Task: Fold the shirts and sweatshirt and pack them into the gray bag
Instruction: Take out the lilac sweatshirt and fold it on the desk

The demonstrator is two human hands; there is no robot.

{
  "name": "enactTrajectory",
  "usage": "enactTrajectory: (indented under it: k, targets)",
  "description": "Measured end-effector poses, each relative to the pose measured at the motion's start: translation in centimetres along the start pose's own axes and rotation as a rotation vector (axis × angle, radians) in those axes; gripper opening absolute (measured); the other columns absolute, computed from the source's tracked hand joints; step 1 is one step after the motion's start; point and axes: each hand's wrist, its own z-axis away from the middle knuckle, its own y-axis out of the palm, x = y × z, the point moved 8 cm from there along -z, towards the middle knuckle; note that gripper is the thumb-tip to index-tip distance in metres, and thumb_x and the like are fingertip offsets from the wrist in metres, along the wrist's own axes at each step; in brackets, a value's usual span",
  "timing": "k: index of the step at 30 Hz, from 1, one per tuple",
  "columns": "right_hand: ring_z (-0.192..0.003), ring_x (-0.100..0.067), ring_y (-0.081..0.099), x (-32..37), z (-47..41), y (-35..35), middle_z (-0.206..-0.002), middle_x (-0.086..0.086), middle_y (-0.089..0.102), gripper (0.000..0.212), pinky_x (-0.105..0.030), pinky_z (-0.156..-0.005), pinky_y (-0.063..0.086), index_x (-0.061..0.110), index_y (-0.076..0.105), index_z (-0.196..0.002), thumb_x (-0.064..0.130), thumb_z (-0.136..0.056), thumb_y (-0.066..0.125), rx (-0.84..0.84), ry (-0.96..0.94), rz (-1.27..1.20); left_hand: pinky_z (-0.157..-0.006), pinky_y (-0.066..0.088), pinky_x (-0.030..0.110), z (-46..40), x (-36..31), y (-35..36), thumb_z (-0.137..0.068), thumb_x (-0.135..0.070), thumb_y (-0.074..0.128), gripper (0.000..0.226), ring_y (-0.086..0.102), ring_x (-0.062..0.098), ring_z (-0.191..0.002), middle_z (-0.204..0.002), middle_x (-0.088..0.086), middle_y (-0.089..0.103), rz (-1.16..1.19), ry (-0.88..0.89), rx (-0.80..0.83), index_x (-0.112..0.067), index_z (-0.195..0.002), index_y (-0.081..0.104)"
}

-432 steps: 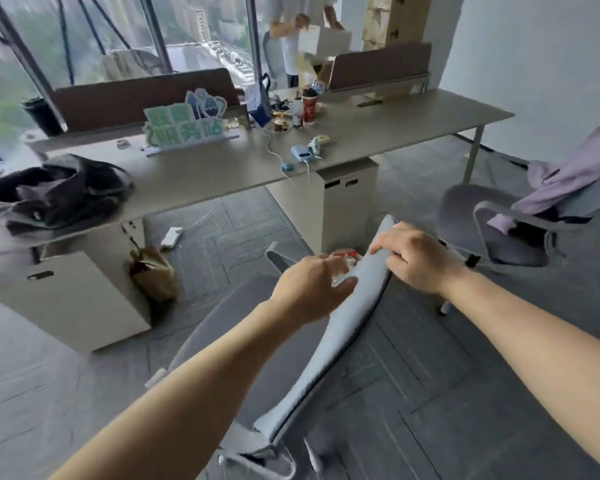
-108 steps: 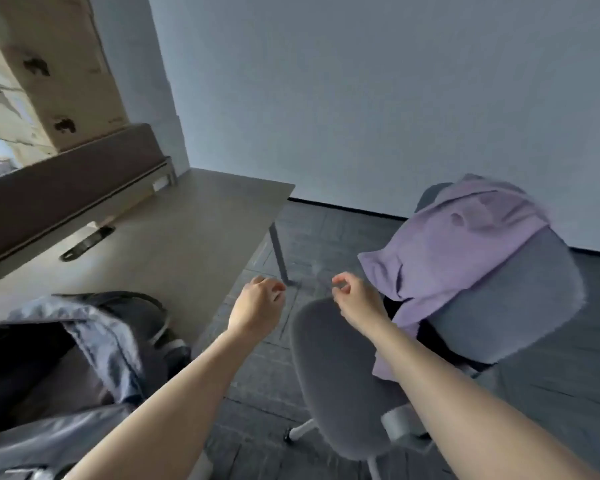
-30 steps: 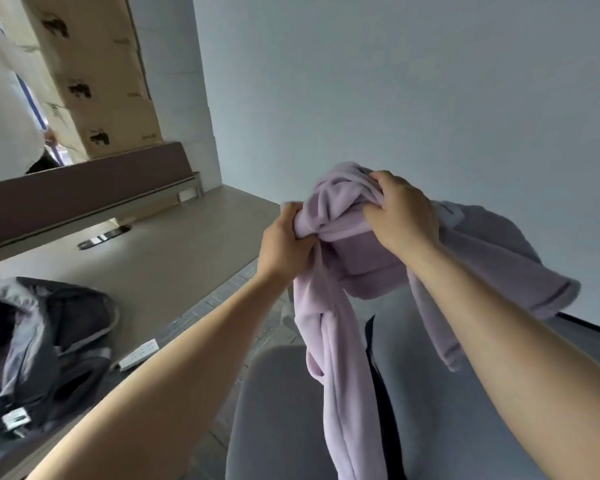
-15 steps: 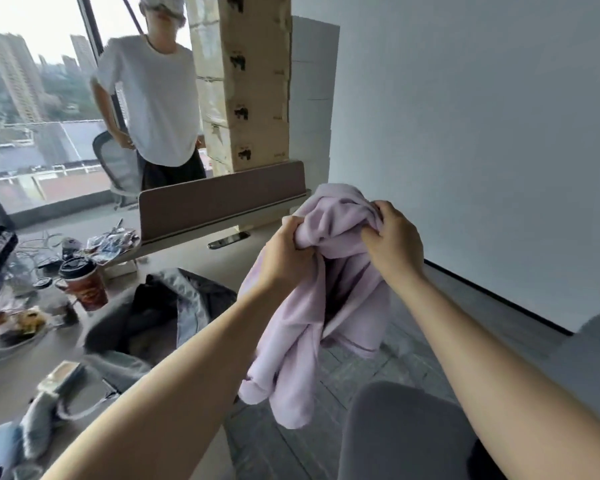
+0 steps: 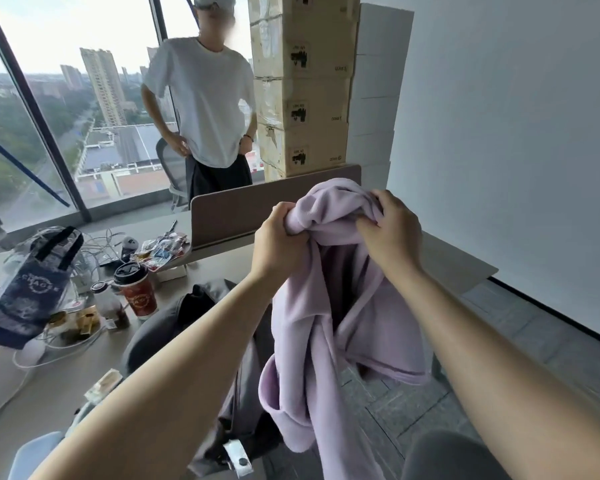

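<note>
Head view: left hand [image 5: 280, 237] and right hand [image 5: 390, 233] clutch the bunched lilac fleece sweatshirt [image 5: 329, 306] aloft, at two o'clock from the gray bag [image 5: 243, 393]; its dangling sleeve could topple the red paper cup [image 5: 136, 293] at nine o'clock.

— What does the person wear on the arms?
— Nothing that shows: both forearms are bare from the near edge up to the wrists, no sleeve or cuff in view.
— And on the left hand [image 5: 279, 245] and right hand [image 5: 392, 233]?
— No gloves, rings, watch or wristband visible.
</note>
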Motion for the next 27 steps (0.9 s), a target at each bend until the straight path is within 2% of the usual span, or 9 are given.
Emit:
enactTrajectory:
  k: [2,5,9,13,17,20,24,27]
  targets:
    - [-0.076,-0.019,0.051,-0.9,-2.7,1.0,-0.087,0.006,0.062,0.02,-0.029,-0.063,0.033,0.024,0.061,-0.096,0.019,-0.077,0.058,-0.014,-0.008,-0.04,-0.061,0.038,0.002,-2.7,-0.4,0.8,-0.079,-0.013,0.065,0.024,0.058,0.006,-0.078,-0.084,-0.017,0.064,-0.007,0.019,-0.027,-0.023,-0.101,0.062]
    - [-0.076,-0.017,0.052,-2.6,-7.2,2.2,-0.085,0.008,0.062,0.02,-0.028,-0.063,0.034,0.024,0.062,-0.097,0.02,-0.078,0.058,-0.028,-0.026,-0.088,-0.062,0.039,0.003,-7.2,-1.2,2.6,-0.079,-0.013,0.065,0.027,0.058,0.002,-0.076,-0.086,-0.015,0.065,-0.021,0.043,-0.045,-0.026,-0.104,0.062]
    - [-0.077,-0.018,0.054,-5.0,-12.8,3.8,-0.09,0.007,0.066,0.022,-0.028,-0.064,0.037,0.023,0.061,-0.1,0.022,-0.078,0.058,-0.039,-0.047,-0.138,-0.069,0.046,0.022,-12.8,-1.6,5.2,-0.077,-0.016,0.066,0.026,0.059,0.009,-0.078,-0.086,-0.011,0.066,-0.031,0.068,-0.056,-0.027,-0.101,0.061]
    - [-0.081,-0.021,0.058,-7.3,-16.9,6.0,-0.091,0.005,0.068,0.024,-0.03,-0.066,0.043,0.023,0.061,-0.103,0.023,-0.078,0.06,-0.048,-0.056,-0.144,-0.072,0.048,0.026,-17.1,-0.4,7.5,-0.075,-0.017,0.066,0.029,0.061,0.012,-0.082,-0.091,-0.007,0.068,-0.047,0.098,-0.074,-0.027,-0.102,0.061]
    - [-0.086,-0.022,0.06,-10.7,-17.7,10.0,-0.095,0.002,0.069,0.031,-0.025,-0.066,0.031,0.018,0.063,-0.109,0.017,-0.078,0.065,0.009,-0.061,-0.102,-0.073,0.045,0.021,-18.9,4.4,10.4,-0.075,-0.016,0.065,0.033,0.06,0.01,-0.086,-0.097,-0.014,0.067,-0.143,0.071,-0.005,-0.027,-0.106,0.06]
    - [-0.09,-0.026,0.062,-15.0,-16.6,14.8,-0.098,0.001,0.069,0.029,-0.026,-0.064,0.032,0.019,0.062,-0.106,0.017,-0.077,0.066,0.138,-0.05,-0.05,-0.077,0.047,0.023,-18.5,10.0,13.1,-0.074,-0.014,0.067,0.035,0.062,0.01,-0.088,-0.103,-0.013,0.064,-0.168,0.018,0.099,-0.028,-0.107,0.061]
    - [-0.101,-0.027,0.062,-22.3,-12.7,21.2,-0.114,0.002,0.065,0.033,-0.031,-0.069,0.041,0.026,0.057,-0.113,0.024,-0.08,0.063,0.414,0.11,0.071,-0.076,0.049,0.032,-16.2,18.5,17.1,-0.076,-0.022,0.063,0.04,0.063,0.019,-0.09,-0.106,-0.007,0.066,-0.325,-0.104,0.282,-0.037,-0.113,0.056]
    - [-0.11,-0.025,0.059,-26.9,-8.4,24.8,-0.121,0.003,0.059,0.036,-0.036,-0.08,0.048,0.031,0.052,-0.118,0.028,-0.083,0.059,0.641,0.206,0.19,-0.079,0.041,0.019,-12.4,24.7,20.2,-0.076,-0.028,0.063,0.046,0.062,0.016,-0.098,-0.11,-0.004,0.065,-0.439,-0.205,0.486,-0.029,-0.122,0.058]
